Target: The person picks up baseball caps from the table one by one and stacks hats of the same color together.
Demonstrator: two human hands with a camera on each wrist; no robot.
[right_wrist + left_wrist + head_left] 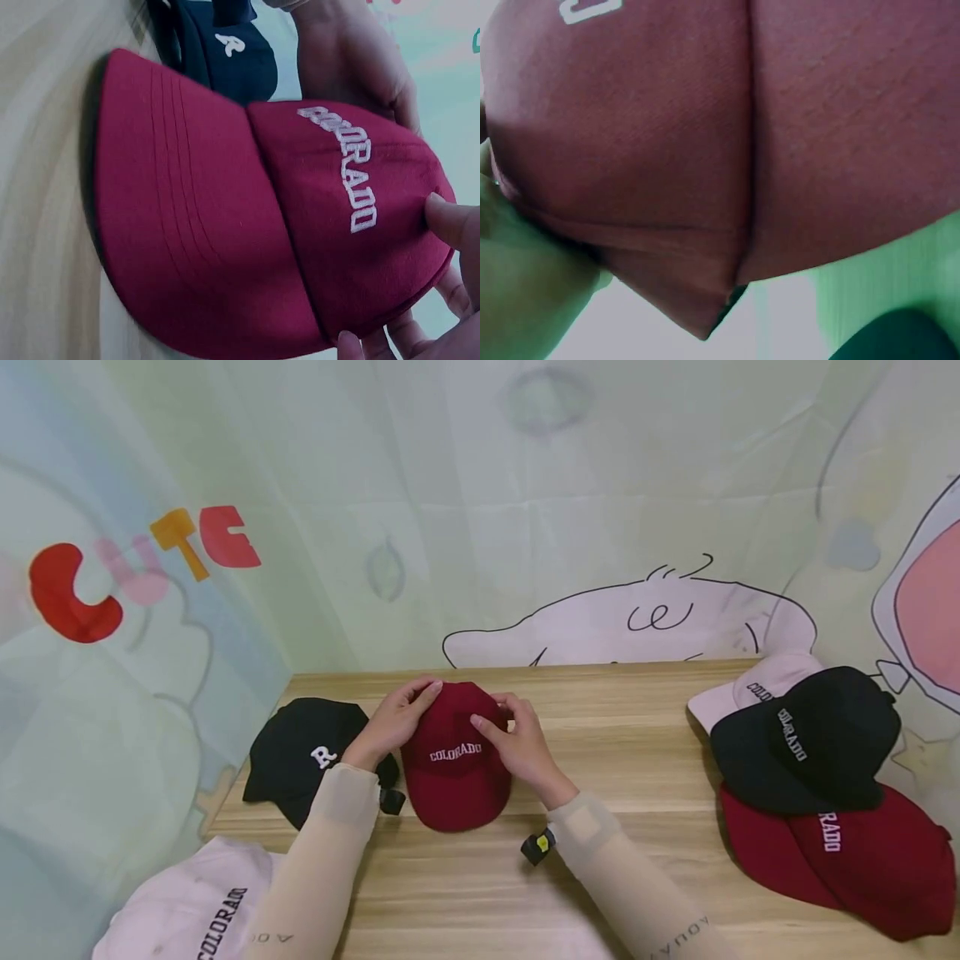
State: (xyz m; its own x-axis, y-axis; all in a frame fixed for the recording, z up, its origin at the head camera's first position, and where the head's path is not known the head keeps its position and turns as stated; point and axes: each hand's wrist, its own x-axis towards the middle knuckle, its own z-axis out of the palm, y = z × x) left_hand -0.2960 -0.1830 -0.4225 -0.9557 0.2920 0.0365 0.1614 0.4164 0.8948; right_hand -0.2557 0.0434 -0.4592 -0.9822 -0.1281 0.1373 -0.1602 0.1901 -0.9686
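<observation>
A dark red baseball cap [455, 785] with white COLORADO lettering is held between both hands, its brim toward me. My left hand [392, 724] grips the crown at its upper left, thumb near the top. On the other side my right hand [528, 750] holds the crown, with its thumb on the front panel and fingers round the edge. The right wrist view shows the red cap [202, 217] from the side, brim close to the wood surface. In the left wrist view the red cap [645, 135] fills most of the picture. A black cap [300, 747] with a white R lies just left, partly behind my left arm.
At the right, a black COLORADO cap [832, 743] overlaps a pale pink cap [780, 677] and another red cap [847, 877]. A pale pink COLORADO cap [187, 902] lies front left, partly behind my sleeve. A printed curtain [450, 510] borders the wooden table [630, 735].
</observation>
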